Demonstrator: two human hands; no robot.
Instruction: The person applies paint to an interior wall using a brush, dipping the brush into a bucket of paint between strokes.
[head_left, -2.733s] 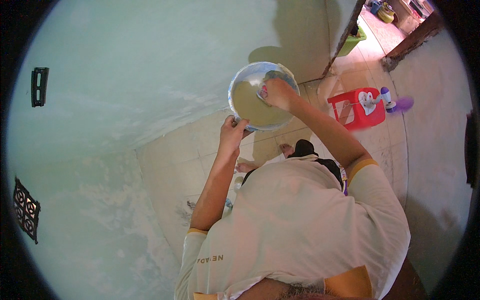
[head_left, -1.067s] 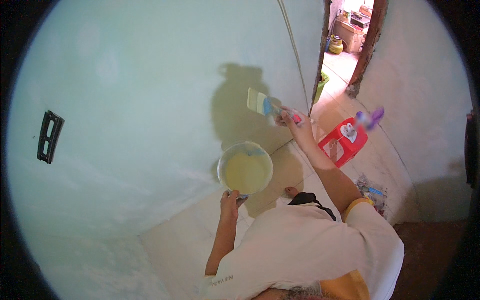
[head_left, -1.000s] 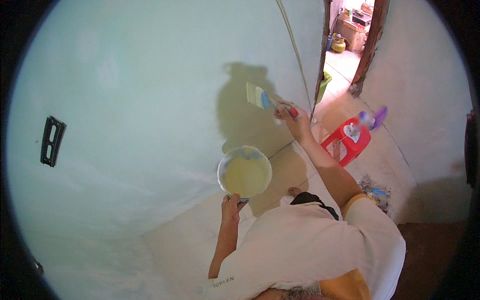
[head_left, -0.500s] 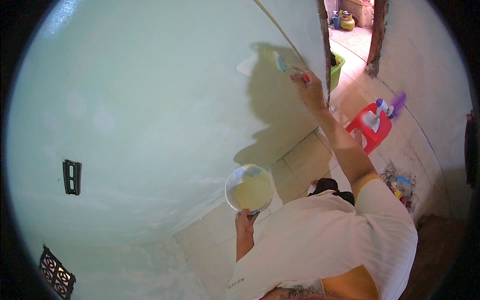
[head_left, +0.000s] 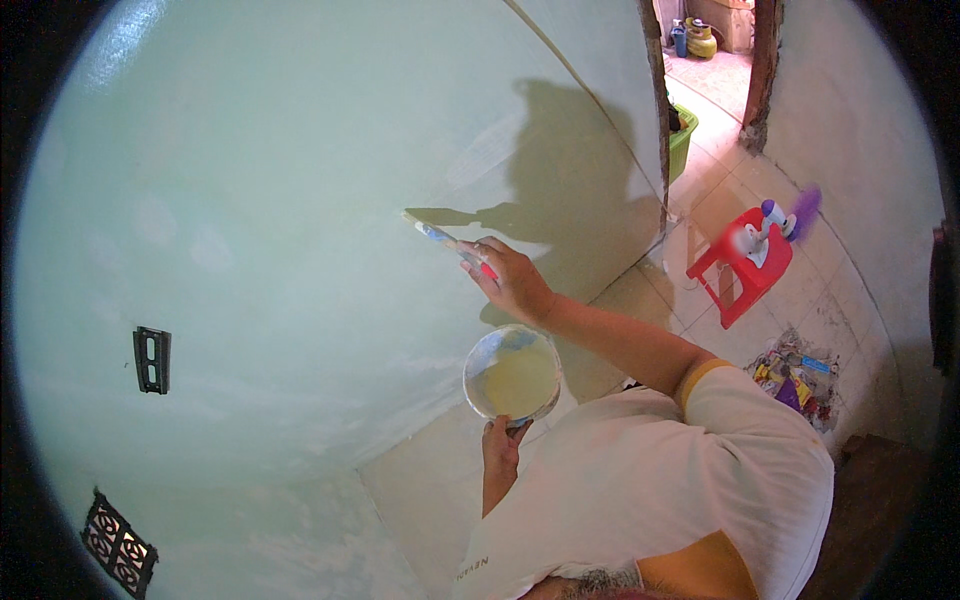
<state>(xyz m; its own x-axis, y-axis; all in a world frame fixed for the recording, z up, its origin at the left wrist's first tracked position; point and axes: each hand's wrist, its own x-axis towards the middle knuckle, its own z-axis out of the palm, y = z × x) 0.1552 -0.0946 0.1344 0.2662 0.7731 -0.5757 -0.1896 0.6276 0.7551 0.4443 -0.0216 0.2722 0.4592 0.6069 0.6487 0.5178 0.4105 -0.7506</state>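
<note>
While the right hand (head_left: pixel 515 280) reaches up to the pale green wall (head_left: pixel 300 200), its fingers (head_left: pixel 490 262) are wrapped closed round the handle of a paintbrush (head_left: pixel 445 240), bristle end out past the fingertips and touching the wall, a red bit of handle showing just under the fingers. Shadow of arm and brush falls on the wall right beyond the fingers. Left hand (head_left: pixel 502 448) sits lower, fingers closed on the near rim of a round bowl of pale yellow-green paint (head_left: pixel 512 378), thumb side on the edge, bowl roughly level, well below the brush fingers and apart from the wall. Brush looks light and stiff in the handle, soft at the bristles; hold is mid-handle, likely fine for control, wet handle could be slippery. Bowl looks light but partly full of liquid, so it will probably slosh if tipped; a one-edge pinch looks like a weak hold, better a palm under the base. Off to the right of the brush fingers, on the tiled floor (head_left: pixel 800 290), stands a red plastic stool (head_left: pixel 740 265) with a white and purple object on top, scattered colourful litter (head_left: pixel 790 370) nearer the person, green bucket (head_left: pixel 682 140) by the doorway. Dark switch plate (head_left: pixel 150 360) on the wall far left of both hands, a dark vent grille (head_left: pixel 118 542) lower down.
</note>
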